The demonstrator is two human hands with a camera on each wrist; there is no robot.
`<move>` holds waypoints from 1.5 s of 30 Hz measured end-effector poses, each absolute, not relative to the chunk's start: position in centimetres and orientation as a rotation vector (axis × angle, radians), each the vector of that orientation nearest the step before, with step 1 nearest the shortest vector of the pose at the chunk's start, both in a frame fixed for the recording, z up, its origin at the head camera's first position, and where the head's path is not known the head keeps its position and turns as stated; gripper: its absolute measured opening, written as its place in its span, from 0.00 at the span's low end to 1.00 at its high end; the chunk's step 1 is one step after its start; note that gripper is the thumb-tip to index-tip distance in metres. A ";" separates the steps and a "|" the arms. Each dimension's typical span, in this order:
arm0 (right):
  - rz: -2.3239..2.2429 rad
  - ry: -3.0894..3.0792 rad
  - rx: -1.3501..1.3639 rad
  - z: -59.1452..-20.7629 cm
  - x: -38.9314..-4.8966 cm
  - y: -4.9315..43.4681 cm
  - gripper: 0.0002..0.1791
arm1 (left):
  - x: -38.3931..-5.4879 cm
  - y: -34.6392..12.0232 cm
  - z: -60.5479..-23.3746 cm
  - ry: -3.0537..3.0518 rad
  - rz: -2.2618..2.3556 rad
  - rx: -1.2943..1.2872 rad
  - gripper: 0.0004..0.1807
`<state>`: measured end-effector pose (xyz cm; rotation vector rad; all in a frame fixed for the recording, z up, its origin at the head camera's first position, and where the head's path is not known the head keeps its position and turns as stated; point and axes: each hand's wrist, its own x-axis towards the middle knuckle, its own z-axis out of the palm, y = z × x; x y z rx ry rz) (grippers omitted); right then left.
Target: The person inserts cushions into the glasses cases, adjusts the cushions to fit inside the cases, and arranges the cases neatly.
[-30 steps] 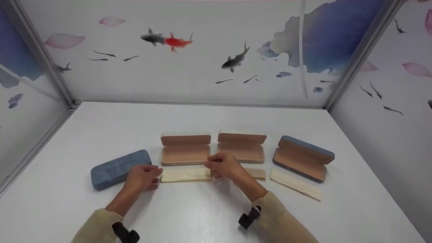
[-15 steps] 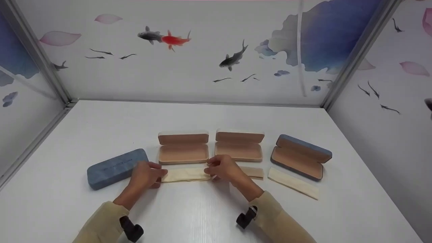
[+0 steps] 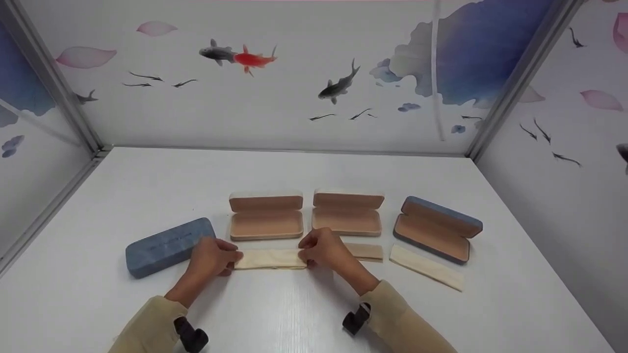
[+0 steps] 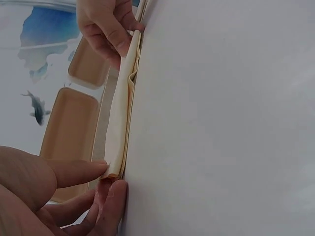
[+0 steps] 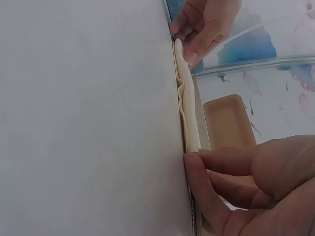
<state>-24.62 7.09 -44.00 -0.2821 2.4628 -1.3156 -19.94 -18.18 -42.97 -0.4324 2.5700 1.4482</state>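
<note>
A cream cloth (image 3: 270, 259), folded into a narrow strip, lies on the table in front of an open glasses case (image 3: 267, 225) with a tan lining. My left hand (image 3: 211, 257) pinches the cloth's left end between thumb and fingers. At the other end, my right hand (image 3: 327, 250) has the strip between thumb and fingertips. Stacked layers show along the near edge of the folded cloth (image 4: 118, 108) in the left wrist view, with a small ripple partway. A closed blue glasses case (image 3: 164, 247) sits just behind my left hand.
A second open case (image 3: 346, 221) stands beside the first, with a beige folded cloth (image 3: 367, 252) before it, partly hidden by my right hand. Farther right are an open blue case (image 3: 434, 238) and another cream cloth (image 3: 427, 267). Printed walls enclose the white table (image 3: 289, 314).
My left hand has moved right, from beside the closed blue case onto the cloth's left end. My right hand has come down onto its right end. The strip has shifted slightly toward me.
</note>
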 end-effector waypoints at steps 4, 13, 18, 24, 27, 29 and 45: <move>-1.292 2.480 -0.308 -44.0 -24.4 7.1 0.04 | -19.9 -18.2 -43.0 2.576 1.453 -0.426 0.14; -1.287 2.430 -0.277 -43.3 -24.3 7.2 0.03 | -19.5 -18.4 -42.5 2.500 1.475 -0.466 0.16; -1.324 2.393 -0.242 -42.9 -24.5 7.2 0.04 | -19.4 -18.7 -42.3 2.465 1.535 -0.468 0.18; -1.430 2.294 -0.213 -43.1 -24.7 7.2 0.06 | -19.3 -19.2 -42.5 2.369 1.666 -0.489 0.20; -1.483 2.254 -0.190 -43.2 -24.9 7.2 0.09 | -19.2 -19.4 -42.6 2.314 1.737 -0.493 0.22; -1.521 2.225 -0.175 -43.2 -24.9 7.2 0.11 | -19.1 -19.5 -42.6 2.287 1.768 -0.487 0.24; -1.713 2.056 -0.077 -43.6 -25.6 7.6 0.09 | -19.3 -20.2 -43.1 2.052 1.991 -0.457 0.30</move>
